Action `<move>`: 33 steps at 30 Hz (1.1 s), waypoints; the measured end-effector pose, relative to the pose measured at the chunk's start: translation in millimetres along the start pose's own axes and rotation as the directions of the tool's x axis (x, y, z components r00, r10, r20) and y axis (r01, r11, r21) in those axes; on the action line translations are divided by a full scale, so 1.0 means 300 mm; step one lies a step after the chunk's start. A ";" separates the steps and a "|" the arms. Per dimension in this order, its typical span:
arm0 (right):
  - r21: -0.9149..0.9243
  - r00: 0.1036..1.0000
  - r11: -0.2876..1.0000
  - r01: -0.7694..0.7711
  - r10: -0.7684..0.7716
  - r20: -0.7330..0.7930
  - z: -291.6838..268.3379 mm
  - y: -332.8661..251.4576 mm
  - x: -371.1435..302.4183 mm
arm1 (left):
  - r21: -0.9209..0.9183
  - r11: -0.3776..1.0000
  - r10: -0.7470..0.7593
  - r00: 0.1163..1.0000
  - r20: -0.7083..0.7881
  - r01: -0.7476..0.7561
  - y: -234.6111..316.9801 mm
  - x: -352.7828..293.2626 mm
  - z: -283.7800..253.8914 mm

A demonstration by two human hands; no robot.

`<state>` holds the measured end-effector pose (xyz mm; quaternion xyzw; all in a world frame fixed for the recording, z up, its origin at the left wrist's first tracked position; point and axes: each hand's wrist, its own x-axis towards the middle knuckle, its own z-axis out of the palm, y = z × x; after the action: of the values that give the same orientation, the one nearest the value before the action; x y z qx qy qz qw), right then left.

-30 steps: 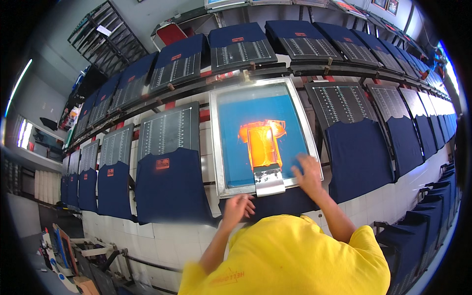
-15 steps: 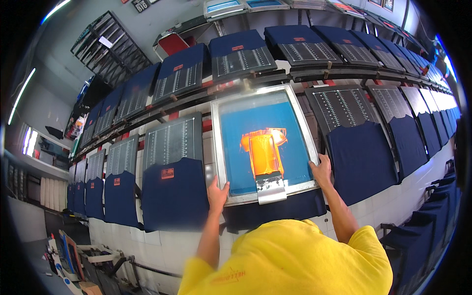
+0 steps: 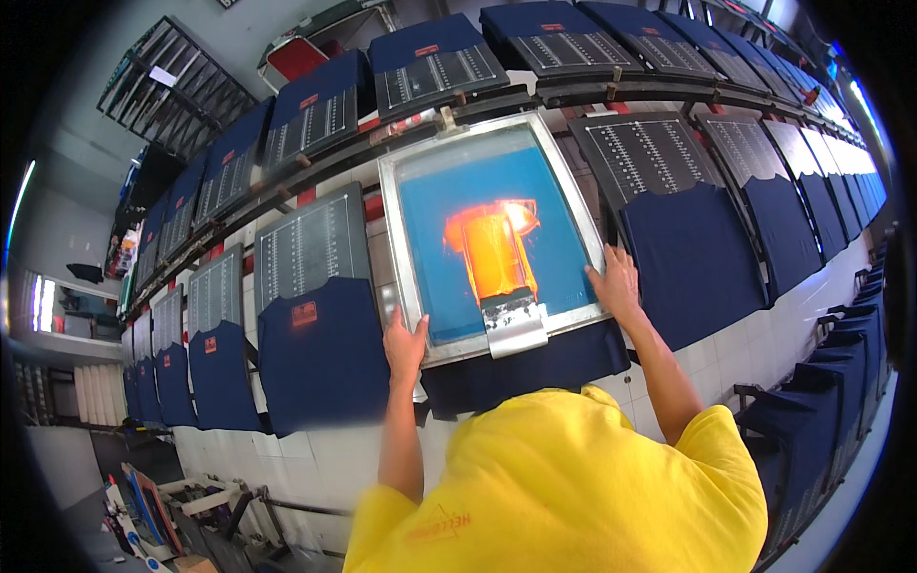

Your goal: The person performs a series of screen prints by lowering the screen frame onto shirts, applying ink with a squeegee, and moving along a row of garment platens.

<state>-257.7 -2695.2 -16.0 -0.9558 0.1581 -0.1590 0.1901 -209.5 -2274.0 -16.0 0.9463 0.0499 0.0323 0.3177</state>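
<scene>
A silkscreen frame (image 3: 388, 205) with pale metal edges and blue mesh lies over a dark navy T-shirt (image 3: 535, 368) on a printing board. Bright orange ink (image 3: 495, 253) spreads over the middle of the mesh. On its near end rests a squeegee (image 3: 517, 328) with a silvery handle, touched by neither hand. My left hand (image 3: 404, 349) grips the frame's near left side, thumb over the edge. My right hand (image 3: 616, 284) holds the right side near the corner, thumb on the rim. The fingers beneath the edges are partly hidden.
To the left, a navy shirt (image 3: 315, 372) with a small orange print covers its board; to the right, another navy shirt (image 3: 693, 258) shows no print. A far row holds printed shirts (image 3: 420, 43). More navy shirts (image 3: 802, 425) hang at lower right; a dark rack (image 3: 177, 86) stands far left.
The whole view has shifted, so the frame and boards appear higher and slightly left. Both hands stay on the frame's sides, and the squeegee keeps its place on the mesh.
</scene>
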 end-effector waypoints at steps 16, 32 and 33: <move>0.157 0.619 0.697 0.700 -0.702 0.353 -0.140 -0.392 -0.099 | -0.355 0.732 0.666 0.720 0.195 -0.581 0.290 -0.202 0.030; 0.203 0.703 0.711 0.673 -0.701 0.122 -0.008 -0.357 -0.121 | -0.101 0.761 0.649 0.751 0.123 -0.641 0.291 -0.224 0.097; 0.205 0.709 0.712 0.671 -0.698 0.101 0.012 -0.357 -0.093 | -0.079 0.764 0.645 0.757 0.109 -0.640 0.293 -0.199 0.118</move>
<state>-255.7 -2590.0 18.2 -0.9383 -0.2380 -0.1474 0.2032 -259.1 -2371.9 7.1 0.9001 -0.2987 0.0788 0.3072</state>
